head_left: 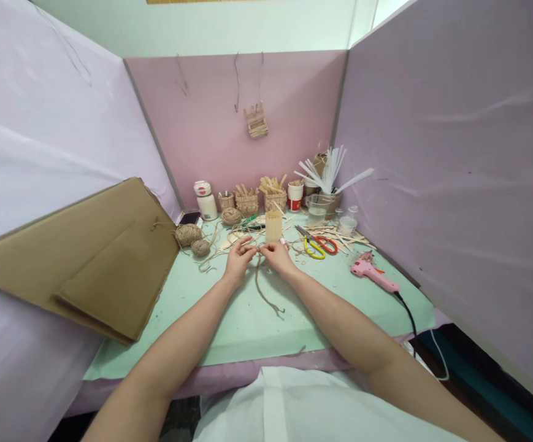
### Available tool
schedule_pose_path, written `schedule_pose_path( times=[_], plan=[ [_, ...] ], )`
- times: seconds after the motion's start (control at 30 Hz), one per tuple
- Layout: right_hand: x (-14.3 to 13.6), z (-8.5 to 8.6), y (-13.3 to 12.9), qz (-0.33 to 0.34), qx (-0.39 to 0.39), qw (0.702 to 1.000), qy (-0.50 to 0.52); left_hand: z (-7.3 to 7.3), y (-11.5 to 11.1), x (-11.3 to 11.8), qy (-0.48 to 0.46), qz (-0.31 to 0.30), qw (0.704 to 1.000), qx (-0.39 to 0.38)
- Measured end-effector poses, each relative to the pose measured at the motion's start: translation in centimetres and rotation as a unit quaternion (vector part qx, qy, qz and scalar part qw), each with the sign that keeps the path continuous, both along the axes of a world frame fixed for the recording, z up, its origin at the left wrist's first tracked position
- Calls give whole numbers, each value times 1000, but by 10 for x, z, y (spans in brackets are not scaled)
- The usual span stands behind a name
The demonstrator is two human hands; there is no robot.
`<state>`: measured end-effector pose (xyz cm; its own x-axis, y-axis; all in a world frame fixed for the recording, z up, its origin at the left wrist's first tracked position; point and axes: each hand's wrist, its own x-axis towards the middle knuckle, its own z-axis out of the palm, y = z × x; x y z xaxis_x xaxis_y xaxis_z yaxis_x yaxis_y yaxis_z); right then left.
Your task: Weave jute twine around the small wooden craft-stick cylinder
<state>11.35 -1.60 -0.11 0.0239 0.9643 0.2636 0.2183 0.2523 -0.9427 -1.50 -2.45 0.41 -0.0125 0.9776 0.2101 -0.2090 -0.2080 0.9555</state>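
My left hand [239,259] and right hand [278,256] are pinching twine [265,298] between fingertips, its loose end trailing to 5 o'clock on the bench [233,337]. Stick cup [273,228] is standing at 1, scissors [304,233] are lying at 3.

Rough, fibrous twine [273,306] trails over the table's matt green covering [248,334] — dull brown cardboard [105,264] at left, a smooth pink plastic glue gun [377,276] at right, bare wooden sticks [349,237] beyond — beside a creased, faintly glossy lilac wall covering [432,153] at far right.
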Motion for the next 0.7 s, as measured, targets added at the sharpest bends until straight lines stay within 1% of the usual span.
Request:
schedule_pose_path(
  times=[0.1, 0.2, 0.3, 0.43, 0.6, 0.7],
  plan=[
    [-1, 0, 0, -16, 42, 999, 0, 0, 1, 0, -2, 7, 1000, -13],
    [-1, 0, -1, -12, 72, 997, -31, 1, 0, 0, 10, 20, 1000, -4],
    [-2, 1, -2, -12, 68, 997, -46, 2, -1, 1, 15, 35, 999, 11],
    [-2, 5, -5, -6, 54, 998, -32, 1, -1, 1, 14, 40, 999, 33],
    [-1, 6, -5, -2, 57, 998, -21, 0, -1, 1, 40, 39, 998, 35],
    [0, 4, -4, -13, 62, 998, -22, 1, -3, 3, 31, 36, 998, 28]
  ],
)
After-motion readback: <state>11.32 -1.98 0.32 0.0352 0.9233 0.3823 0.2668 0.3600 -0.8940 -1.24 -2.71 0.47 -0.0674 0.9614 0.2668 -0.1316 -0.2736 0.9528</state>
